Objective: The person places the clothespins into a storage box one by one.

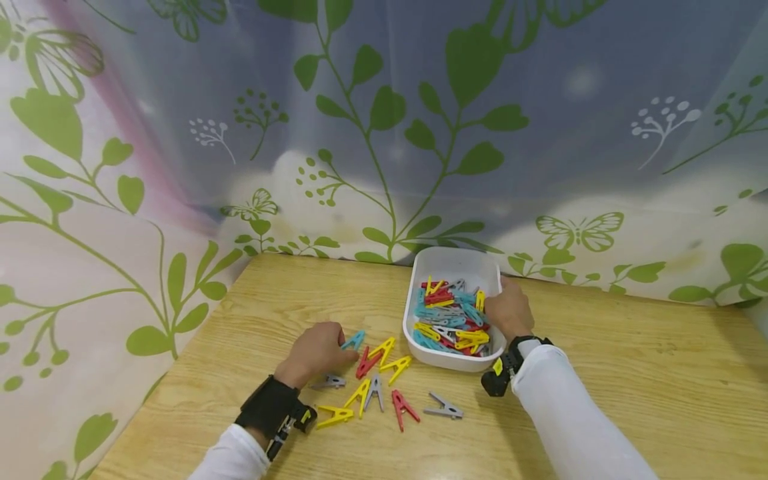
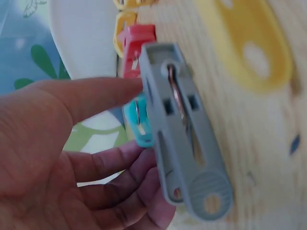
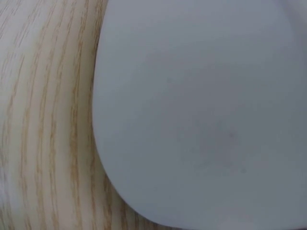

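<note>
My left hand [image 1: 321, 350] is low over the table, thumb and fingers spread on either side of a teal clothespin [image 1: 354, 340]. In the left wrist view a grey clothespin [image 2: 187, 134] in front hides the fingertips, and the teal clothespin [image 2: 139, 120] shows between thumb and fingers. My right hand [image 1: 510, 308] grips the right rim of a white plastic basket [image 1: 450, 362], which holds many clothespins in red, yellow, teal, grey and white. Only the pale basket wall [image 3: 201, 115] fills the right wrist view; the hand itself is out of sight there.
Several loose clothespins lie left of and before the basket, among them a yellow one [image 1: 396, 368], a red one [image 1: 404, 408] and a grey one [image 1: 444, 405]. Behind the wooden table [image 1: 630, 360] hangs a leaf-patterned curtain [image 1: 384, 167], which also covers the left side.
</note>
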`<state>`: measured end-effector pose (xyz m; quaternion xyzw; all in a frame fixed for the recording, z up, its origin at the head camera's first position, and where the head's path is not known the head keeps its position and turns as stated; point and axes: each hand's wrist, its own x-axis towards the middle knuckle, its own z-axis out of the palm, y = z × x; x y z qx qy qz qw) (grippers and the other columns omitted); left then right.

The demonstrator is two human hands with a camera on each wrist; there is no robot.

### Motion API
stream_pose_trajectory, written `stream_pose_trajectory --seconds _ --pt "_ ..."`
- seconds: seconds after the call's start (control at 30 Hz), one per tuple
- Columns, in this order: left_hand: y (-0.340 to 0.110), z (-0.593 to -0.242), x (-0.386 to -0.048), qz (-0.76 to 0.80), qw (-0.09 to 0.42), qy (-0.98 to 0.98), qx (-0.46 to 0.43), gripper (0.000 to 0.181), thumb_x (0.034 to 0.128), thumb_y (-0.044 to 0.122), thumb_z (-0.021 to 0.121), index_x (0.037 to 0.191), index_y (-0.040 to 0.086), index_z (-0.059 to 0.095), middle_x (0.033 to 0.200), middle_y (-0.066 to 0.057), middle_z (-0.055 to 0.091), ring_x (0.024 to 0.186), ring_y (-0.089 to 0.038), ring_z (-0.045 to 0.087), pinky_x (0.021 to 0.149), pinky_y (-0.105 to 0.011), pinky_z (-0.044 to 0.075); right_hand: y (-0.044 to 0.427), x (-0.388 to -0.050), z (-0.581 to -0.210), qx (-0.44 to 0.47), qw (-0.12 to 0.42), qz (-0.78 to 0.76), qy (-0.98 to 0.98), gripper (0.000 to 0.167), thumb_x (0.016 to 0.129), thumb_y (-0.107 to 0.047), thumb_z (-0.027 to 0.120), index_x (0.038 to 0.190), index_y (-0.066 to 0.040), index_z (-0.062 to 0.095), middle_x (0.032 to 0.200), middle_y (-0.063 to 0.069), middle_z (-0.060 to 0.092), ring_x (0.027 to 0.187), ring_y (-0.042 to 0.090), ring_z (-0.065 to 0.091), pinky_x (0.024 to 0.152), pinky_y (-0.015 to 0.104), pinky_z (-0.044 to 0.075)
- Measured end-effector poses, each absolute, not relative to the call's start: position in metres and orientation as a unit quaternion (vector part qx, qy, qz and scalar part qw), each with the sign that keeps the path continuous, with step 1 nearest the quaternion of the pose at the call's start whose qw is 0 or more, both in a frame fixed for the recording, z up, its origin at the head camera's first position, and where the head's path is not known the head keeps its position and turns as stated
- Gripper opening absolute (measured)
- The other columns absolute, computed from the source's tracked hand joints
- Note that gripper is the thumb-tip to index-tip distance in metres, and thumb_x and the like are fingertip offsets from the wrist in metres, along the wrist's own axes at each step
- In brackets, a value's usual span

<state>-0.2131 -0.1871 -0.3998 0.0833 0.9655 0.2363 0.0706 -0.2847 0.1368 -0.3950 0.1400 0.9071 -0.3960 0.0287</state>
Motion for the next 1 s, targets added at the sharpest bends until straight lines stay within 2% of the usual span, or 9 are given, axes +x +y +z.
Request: stream_pose_trajectory --seconds 0.1,0.3,0.5,0.67,0.77,0.87,0.93,1.0 --pt "-0.185 -0.400 -0.211 0.228 0.057 0.969 0.077 0.046 0.0816 0.023 0.073 0.058 0.016 0.034 0.056 0.004 0.018 0.047 -0.011 0.018 0.049 -0.027 0.017 0.137 -0.285 -0.395 0.139 0.025 -0.395 0.908 0.052 0.090 -0.009 0.048 0.141 -0.004 0.042 0.126 0.025 0.055 0.110 0.040 0.054 0.085 0.054 0.044" --pt "-0.184 -0.394 -0.211 0.203 0.055 0.976 0.055 0.041 0.0813 0.023 0.072 0.059 0.016 0.039 0.055 0.004 0.024 0.047 -0.011 0.021 0.046 -0.026 0.017 0.137 -0.285 -0.395 0.141 0.023 -0.396 0.907 0.051 0.090 -0.009 0.048 0.140 -0.004 0.042 0.125 0.024 0.055 0.108 0.039 0.055 0.082 0.052 0.044" --pt "-0.186 -0.363 -0.225 0.187 0.023 0.982 0.031 0.046 0.0841 0.026 0.071 0.058 0.017 0.034 0.055 0.004 0.021 0.052 -0.012 0.014 0.050 -0.030 0.013 0.136 -0.284 -0.395 0.139 0.024 -0.394 0.908 0.050 0.091 -0.009 0.047 0.140 -0.004 0.042 0.125 0.024 0.055 0.108 0.039 0.055 0.081 0.052 0.044" --pt "-0.176 -0.339 -0.243 0.191 0.005 0.980 0.051 0.045 0.0868 0.027 0.069 0.059 0.017 0.035 0.057 0.003 0.021 0.054 -0.013 0.014 0.052 -0.031 0.013 0.140 -0.283 -0.394 0.141 0.022 -0.398 0.906 0.051 0.090 -0.008 0.048 0.140 -0.004 0.043 0.125 0.024 0.056 0.107 0.039 0.056 0.081 0.053 0.044" --pt "-0.162 -0.332 -0.251 0.196 0.005 0.978 0.074 0.031 0.0872 0.026 0.069 0.065 0.015 0.050 0.059 0.003 0.033 0.053 -0.013 0.024 0.051 -0.030 0.019 0.140 -0.283 -0.394 0.140 0.019 -0.399 0.906 0.051 0.090 -0.008 0.049 0.140 -0.004 0.043 0.124 0.024 0.056 0.106 0.039 0.056 0.081 0.053 0.044" --pt "-0.142 -0.329 -0.259 0.196 -0.003 0.975 0.101 0.018 0.0865 0.027 0.069 0.080 0.011 0.065 0.069 0.000 0.053 0.056 -0.014 0.042 0.051 -0.029 0.032 0.139 -0.283 -0.395 0.141 0.019 -0.400 0.905 0.052 0.089 -0.007 0.049 0.140 -0.004 0.043 0.124 0.024 0.057 0.106 0.039 0.056 0.082 0.053 0.044" --pt "-0.126 -0.327 -0.264 0.197 -0.010 0.973 0.120 0.017 0.0862 0.027 0.070 0.079 0.013 0.065 0.068 0.001 0.053 0.055 -0.013 0.043 0.050 -0.028 0.031 0.138 -0.283 -0.395 0.143 0.018 -0.399 0.905 0.052 0.089 -0.007 0.050 0.140 -0.004 0.043 0.124 0.024 0.057 0.107 0.039 0.056 0.082 0.054 0.044" --pt "-0.109 -0.322 -0.268 0.198 -0.008 0.970 0.140 0.027 0.0867 0.027 0.069 0.067 0.014 0.056 0.059 0.003 0.042 0.051 -0.012 0.035 0.048 -0.027 0.024 0.137 -0.284 -0.394 0.145 0.019 -0.399 0.905 0.052 0.089 -0.007 0.050 0.141 -0.005 0.043 0.123 0.024 0.057 0.107 0.039 0.056 0.082 0.054 0.044"
